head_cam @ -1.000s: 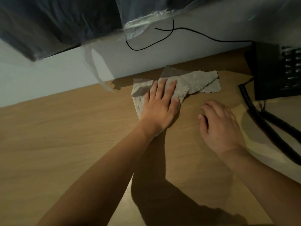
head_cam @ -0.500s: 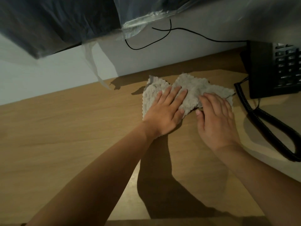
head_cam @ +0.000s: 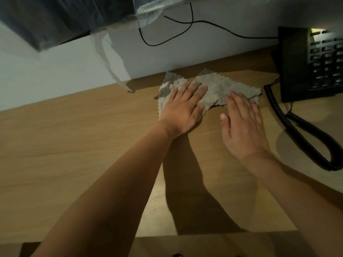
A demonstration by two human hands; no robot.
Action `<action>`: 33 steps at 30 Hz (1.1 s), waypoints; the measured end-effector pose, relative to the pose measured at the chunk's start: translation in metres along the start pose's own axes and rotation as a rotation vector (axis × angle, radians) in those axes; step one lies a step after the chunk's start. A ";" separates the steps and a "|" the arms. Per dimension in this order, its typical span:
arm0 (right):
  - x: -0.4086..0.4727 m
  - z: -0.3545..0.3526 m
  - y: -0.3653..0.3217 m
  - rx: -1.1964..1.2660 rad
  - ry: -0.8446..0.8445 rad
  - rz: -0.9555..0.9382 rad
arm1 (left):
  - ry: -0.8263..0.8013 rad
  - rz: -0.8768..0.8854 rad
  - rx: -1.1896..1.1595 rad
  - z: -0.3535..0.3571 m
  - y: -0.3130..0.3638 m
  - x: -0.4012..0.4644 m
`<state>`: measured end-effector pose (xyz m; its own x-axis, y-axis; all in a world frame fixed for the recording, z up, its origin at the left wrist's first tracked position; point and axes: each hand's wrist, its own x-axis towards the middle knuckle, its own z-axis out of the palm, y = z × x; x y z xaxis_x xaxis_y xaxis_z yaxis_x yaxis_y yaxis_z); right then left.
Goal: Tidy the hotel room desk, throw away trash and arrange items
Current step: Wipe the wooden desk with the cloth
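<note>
A crumpled grey cloth (head_cam: 217, 89) lies on the wooden desk (head_cam: 74, 145) close to the wall. My left hand (head_cam: 183, 108) lies flat on the cloth's left half, fingers straight and pressing down. My right hand (head_cam: 241, 119) is flat too, its fingertips on the cloth's right edge and its palm on the bare desk.
A black desk phone (head_cam: 311, 64) stands at the back right, its coiled cord (head_cam: 300, 130) looping over the desk beside my right hand. A thin black cable (head_cam: 185, 32) runs along the wall. A clear plastic bag (head_cam: 115, 58) hangs from above at the back left.
The cloth has been bunched and slid to the right, toward the phone. My right hand came up from the bare desk onto the cloth's right edge. My left hand stayed flat on it.
</note>
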<state>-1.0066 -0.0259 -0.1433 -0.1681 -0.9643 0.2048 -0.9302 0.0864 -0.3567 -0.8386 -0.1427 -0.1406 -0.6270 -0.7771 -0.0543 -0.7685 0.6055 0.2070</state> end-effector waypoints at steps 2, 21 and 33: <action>-0.008 -0.009 -0.003 0.016 -0.002 0.006 | 0.024 -0.030 0.013 -0.002 0.001 0.001; -0.098 -0.030 0.041 -0.121 -0.128 0.074 | -0.006 0.053 -0.013 0.012 0.048 -0.125; -0.130 -0.062 0.077 0.024 -0.237 0.011 | 0.092 -0.345 -0.148 0.014 0.059 -0.106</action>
<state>-1.0770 0.1221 -0.1408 -0.0943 -0.9954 -0.0176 -0.9202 0.0939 -0.3800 -0.8197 -0.0223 -0.1362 -0.3159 -0.9470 -0.0589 -0.9012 0.2801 0.3308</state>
